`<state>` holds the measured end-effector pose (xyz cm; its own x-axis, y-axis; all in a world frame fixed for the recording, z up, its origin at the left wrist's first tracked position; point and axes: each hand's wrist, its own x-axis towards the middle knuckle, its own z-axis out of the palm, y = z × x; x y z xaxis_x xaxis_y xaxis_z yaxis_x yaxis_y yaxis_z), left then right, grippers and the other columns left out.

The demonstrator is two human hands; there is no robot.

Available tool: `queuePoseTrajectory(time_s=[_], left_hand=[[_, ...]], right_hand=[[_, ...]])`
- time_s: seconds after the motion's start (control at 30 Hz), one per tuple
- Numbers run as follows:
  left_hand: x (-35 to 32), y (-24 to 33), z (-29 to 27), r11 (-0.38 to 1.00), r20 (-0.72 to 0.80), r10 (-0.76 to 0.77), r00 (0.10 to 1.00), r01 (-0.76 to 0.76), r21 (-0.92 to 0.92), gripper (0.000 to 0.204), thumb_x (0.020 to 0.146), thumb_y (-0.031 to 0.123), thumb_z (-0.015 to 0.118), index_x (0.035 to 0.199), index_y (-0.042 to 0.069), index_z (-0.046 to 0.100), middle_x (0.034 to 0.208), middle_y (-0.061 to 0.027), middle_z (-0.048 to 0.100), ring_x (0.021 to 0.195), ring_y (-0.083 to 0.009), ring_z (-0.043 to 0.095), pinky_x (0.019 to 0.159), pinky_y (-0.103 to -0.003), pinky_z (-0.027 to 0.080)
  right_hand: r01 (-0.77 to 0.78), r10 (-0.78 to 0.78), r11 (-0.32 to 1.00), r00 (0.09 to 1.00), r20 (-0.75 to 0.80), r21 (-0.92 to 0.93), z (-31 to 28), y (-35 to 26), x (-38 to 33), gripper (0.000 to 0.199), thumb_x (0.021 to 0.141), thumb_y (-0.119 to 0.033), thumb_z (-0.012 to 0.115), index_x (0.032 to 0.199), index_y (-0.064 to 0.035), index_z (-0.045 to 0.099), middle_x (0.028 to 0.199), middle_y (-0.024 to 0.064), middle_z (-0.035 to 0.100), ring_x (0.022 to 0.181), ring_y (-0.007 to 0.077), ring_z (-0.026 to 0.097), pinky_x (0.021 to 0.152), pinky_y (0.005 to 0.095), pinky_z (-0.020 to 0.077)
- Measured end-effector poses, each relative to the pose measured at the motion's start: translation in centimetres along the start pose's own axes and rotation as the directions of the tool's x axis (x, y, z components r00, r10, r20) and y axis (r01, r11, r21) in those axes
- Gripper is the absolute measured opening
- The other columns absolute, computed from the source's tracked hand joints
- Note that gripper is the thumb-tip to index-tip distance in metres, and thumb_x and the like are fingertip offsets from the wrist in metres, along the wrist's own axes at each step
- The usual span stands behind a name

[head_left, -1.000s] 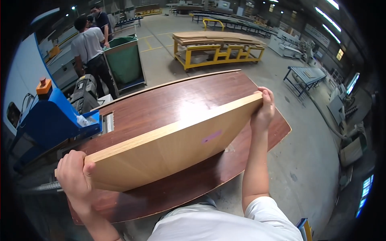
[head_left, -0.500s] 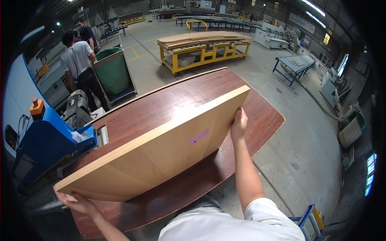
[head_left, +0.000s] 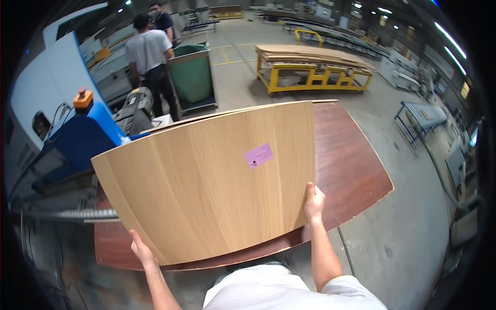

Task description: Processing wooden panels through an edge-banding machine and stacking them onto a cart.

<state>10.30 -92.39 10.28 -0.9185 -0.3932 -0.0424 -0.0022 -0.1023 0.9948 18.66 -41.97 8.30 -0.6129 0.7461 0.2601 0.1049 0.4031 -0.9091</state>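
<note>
A light wood-grain panel (head_left: 206, 181) is tilted up in front of me, its broad face toward me, with a purple label (head_left: 259, 155) stuck on its upper right part. My left hand (head_left: 142, 249) grips its lower left edge, thumb on the face and fingers hidden behind. On the right edge, low down, my right hand (head_left: 314, 202) holds it the same way. Beneath and behind it lies a reddish-brown board (head_left: 351, 160), mostly covered by the panel on the left. Whether the panel's lower edge touches that board I cannot tell.
A blue machine part with an orange emergency-stop box (head_left: 82, 98) stands at the left. Two people (head_left: 150, 57) are beyond it, beside a green bin (head_left: 191, 77). A yellow cart (head_left: 315, 77) bears stacked boards farther off. A blue roller stand (head_left: 423, 119) is at the right.
The panel has tipped from steeply upright, with its thick edge showing, to a lean that shows its whole face. Both hands stay on its sides. My view has turned left.
</note>
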Motion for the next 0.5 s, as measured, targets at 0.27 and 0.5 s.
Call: queuePoseTrajectory(time_s=[0.27, 0.5], left_hand=[[-9.1, 0.8, -1.0, 0.999, -0.242, 0.014, 0.97, -0.005, 0.038, 0.069, 0.096, 0.053, 0.043, 0.119, -0.01, 0.053, 0.114, -0.0133, 0.062, 0.1, -0.0192, 0.06, 0.086, -0.029, 0.046], [-17.1, -0.2, -2.4, 0.994, -0.415, 0.093, 0.905, -0.065, 0.083, 0.063, 0.097, 0.05, 0.042, 0.12, -0.008, 0.053, 0.114, -0.0122, 0.061, 0.1, -0.0181, 0.06, 0.085, -0.028, 0.046]], right_hand=[[0.017, -0.015, 1.0, 0.981, 0.193, -0.01, -2.7, -0.4, 1.5, 0.058, 0.098, -0.047, 0.045, 0.069, 0.0031, 0.045, 0.058, 0.0033, 0.041, 0.062, 0.0113, 0.036, 0.053, 0.0326, 0.0342], [0.014, -0.031, 0.999, 0.936, 0.35, 0.05, -3.8, -0.7, 3.7, 0.06, 0.097, -0.05, 0.044, 0.066, 0.0009, 0.043, 0.06, 0.0003, 0.041, 0.063, 0.0106, 0.036, 0.055, 0.0304, 0.0332]])
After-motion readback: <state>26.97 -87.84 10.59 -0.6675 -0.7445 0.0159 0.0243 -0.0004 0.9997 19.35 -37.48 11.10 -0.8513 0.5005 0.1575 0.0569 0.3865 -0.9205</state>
